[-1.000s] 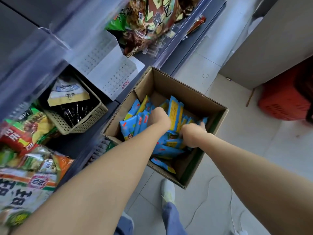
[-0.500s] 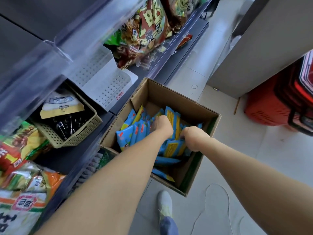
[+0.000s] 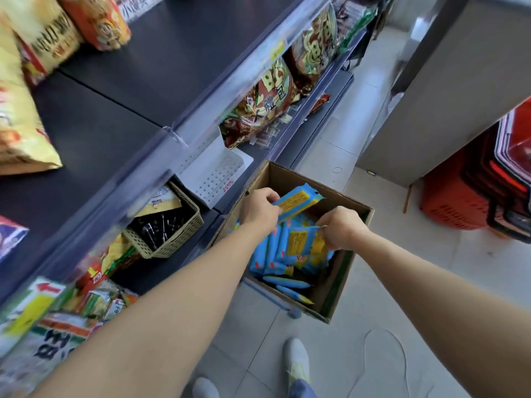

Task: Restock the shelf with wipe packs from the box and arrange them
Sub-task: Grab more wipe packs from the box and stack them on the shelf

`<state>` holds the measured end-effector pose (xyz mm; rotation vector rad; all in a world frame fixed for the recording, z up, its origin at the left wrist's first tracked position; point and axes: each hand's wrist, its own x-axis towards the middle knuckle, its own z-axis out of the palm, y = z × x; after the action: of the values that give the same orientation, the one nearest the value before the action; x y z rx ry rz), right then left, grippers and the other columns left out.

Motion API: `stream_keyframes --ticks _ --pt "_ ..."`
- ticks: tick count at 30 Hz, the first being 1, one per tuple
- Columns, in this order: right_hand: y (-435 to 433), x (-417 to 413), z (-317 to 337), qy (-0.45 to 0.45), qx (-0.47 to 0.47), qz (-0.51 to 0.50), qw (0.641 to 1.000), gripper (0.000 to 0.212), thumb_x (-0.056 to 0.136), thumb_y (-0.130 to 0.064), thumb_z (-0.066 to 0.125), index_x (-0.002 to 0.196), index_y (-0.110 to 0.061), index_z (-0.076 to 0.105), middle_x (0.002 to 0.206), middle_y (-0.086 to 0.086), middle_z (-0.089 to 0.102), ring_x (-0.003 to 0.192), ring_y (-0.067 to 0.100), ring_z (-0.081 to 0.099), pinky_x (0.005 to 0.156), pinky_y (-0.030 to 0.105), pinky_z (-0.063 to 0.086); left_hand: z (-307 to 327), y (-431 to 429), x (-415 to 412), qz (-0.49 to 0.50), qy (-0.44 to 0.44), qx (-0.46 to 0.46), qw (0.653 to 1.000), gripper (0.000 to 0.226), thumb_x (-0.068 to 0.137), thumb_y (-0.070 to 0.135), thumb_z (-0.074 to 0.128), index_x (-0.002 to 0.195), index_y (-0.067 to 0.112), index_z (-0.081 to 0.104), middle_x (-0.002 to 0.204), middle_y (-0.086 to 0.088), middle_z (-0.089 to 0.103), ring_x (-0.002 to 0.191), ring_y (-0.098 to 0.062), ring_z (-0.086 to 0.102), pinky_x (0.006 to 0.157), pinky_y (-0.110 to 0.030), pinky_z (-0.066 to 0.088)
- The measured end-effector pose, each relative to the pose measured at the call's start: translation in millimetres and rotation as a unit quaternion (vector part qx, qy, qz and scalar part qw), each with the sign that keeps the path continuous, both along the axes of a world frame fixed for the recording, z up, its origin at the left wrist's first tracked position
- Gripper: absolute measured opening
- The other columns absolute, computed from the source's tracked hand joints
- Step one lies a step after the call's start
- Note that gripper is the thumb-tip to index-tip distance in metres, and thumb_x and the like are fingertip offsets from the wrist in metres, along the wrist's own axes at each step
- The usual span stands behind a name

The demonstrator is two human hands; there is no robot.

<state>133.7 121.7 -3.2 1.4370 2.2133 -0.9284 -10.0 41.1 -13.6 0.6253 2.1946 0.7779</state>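
While two bare arms reach forward and down, pale shoes [image 3: 297, 360] stand on the tiled floor [image 3: 431, 282] under them. Just past the shoes sits an open brown box [image 3: 339, 285], right beside the front edge of the low shelf [image 3: 201, 254].

The right grip [image 3: 342, 228] is over the right side of the box. Its fingers are curled and they pinch the top edge of a blue and yellow wipe pack [image 3: 298, 239]. That pack stands up among the other wipe packs [image 3: 270, 254], which fill the left and middle of the box. A few more lie flat near the box's near corner.

The left grip [image 3: 258, 211] is over the far left corner of the box. Its fingers are curled round one end of a second wipe pack [image 3: 300, 199]. This pack is up above the others and tilts, with its free end pointing to the far right.

On the low shelf, left of the box, there is a tan basket [image 3: 169, 239] with dark things inside. A white tray with holes [image 3: 215, 173] sits just behind it. Bright snack bags [image 3: 86, 297] lie at the near left edge.

Higher up, a dark shelf [image 3: 100, 124] carries a yellow bag [image 3: 17, 124] at its left edge. Brown snack bags [image 3: 267, 101] sit farther along. Red baskets [image 3: 459, 202] are stacked on the floor at the far right, well apart from the box.
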Motion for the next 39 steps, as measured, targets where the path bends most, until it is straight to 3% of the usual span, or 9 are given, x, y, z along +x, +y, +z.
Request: stream_keyframes --ticks 4,8,16,22,25,30,33,36,39 --pt "-2 -7 50 0.085 -0.032 -0.084 0.992 0.023 0.083 -0.001 0.057 0.101 -0.004 0.070 0.083 0.006 0.061 0.081 0.022 0.058 0.084 0.033 0.055 48 -15 -10 -0.006 0.050 0.037 0.998 0.027 0.081 0.002 0.062 0.065 0.025 0.059 0.076 -0.004 0.067 0.077 -0.027 0.067 0.071 -0.037 0.057" --pt "-12 -6 98 0.125 0.027 -0.123 0.984 0.032 0.078 0.004 0.048 0.086 -0.012 0.074 0.067 0.001 0.058 0.069 0.019 0.055 0.061 0.022 0.048 104 -32 -14 0.002 0.085 0.081 0.993 0.019 0.080 0.002 0.058 0.086 0.016 0.070 0.084 -0.010 0.070 0.080 -0.026 0.063 0.069 -0.030 0.049" --pt "-35 7 177 0.210 0.106 -0.181 0.955 0.021 0.076 -0.010 0.054 0.080 0.001 0.071 0.073 0.013 0.063 0.069 0.024 0.054 0.070 0.035 0.054 194 -66 -16 0.052 0.125 0.161 0.978 0.019 0.076 0.036 0.071 0.070 0.018 0.067 0.068 -0.001 0.062 0.061 -0.018 0.050 0.052 -0.024 0.033" --pt "-44 -4 236 0.301 0.119 -0.191 0.927 0.025 0.078 0.001 0.050 0.086 -0.019 0.062 0.088 0.007 0.059 0.082 0.028 0.058 0.071 0.039 0.054 256 -83 -15 0.036 0.146 0.189 0.971 0.015 0.077 0.004 0.063 0.078 0.015 0.052 0.079 0.001 0.054 0.076 -0.020 0.053 0.064 -0.035 0.056" --pt "-47 -8 269 0.347 0.104 -0.201 0.910 0.040 0.080 0.000 0.050 0.109 -0.027 0.055 0.096 0.006 0.055 0.081 0.028 0.058 0.065 0.036 0.053 289 -88 -11 0.045 0.141 0.203 0.968 0.023 0.077 0.003 0.061 0.087 0.015 0.044 0.079 0.002 0.049 0.075 -0.020 0.052 0.063 -0.042 0.059" --pt "-53 -24 326 0.379 0.126 -0.146 0.905 0.037 0.078 -0.011 0.069 0.113 -0.009 0.057 0.101 0.011 0.058 0.090 0.027 0.057 0.070 0.032 0.046 354 -105 -10 0.057 0.212 0.189 0.957 0.033 0.081 0.008 0.060 0.113 0.010 0.053 0.103 -0.006 0.060 0.100 -0.026 0.059 0.087 -0.037 0.051" --pt "-70 -43 366 0.400 0.166 -0.059 0.899 0.020 0.075 -0.014 0.071 0.092 -0.005 0.066 0.087 0.011 0.064 0.082 0.027 0.059 0.067 0.031 0.046 393 -124 -16 0.065 0.270 0.180 0.944 0.021 0.082 0.005 0.056 0.101 0.009 0.063 0.099 -0.010 0.065 0.094 -0.026 0.062 0.077 -0.035 0.049" --pt "-93 -66 407 0.417 0.208 0.058 0.883 0.027 0.081 -0.014 0.063 0.105 -0.003 0.058 0.097 0.015 0.063 0.091 0.030 0.059 0.075 0.037 0.047 429 -150 -22 0.099 0.312 0.195 0.925 0.015 0.080 0.002 0.052 0.087 0.009 0.063 0.085 -0.008 0.061 0.081 -0.025 0.059 0.065 -0.035 0.047" --pt "-119 -88 447 0.371 0.249 0.207 0.870 0.033 0.094 -0.018 0.046 0.121 -0.005 0.034 0.101 0.021 0.056 0.086 0.035 0.056 0.068 0.043 0.046 463 -183 -26 0.156 0.345 0.220 0.899 0.015 0.083 0.005 0.054 0.092 0.011 0.063 0.091 -0.004 0.063 0.083 -0.021 0.060 0.072 -0.035 0.052"
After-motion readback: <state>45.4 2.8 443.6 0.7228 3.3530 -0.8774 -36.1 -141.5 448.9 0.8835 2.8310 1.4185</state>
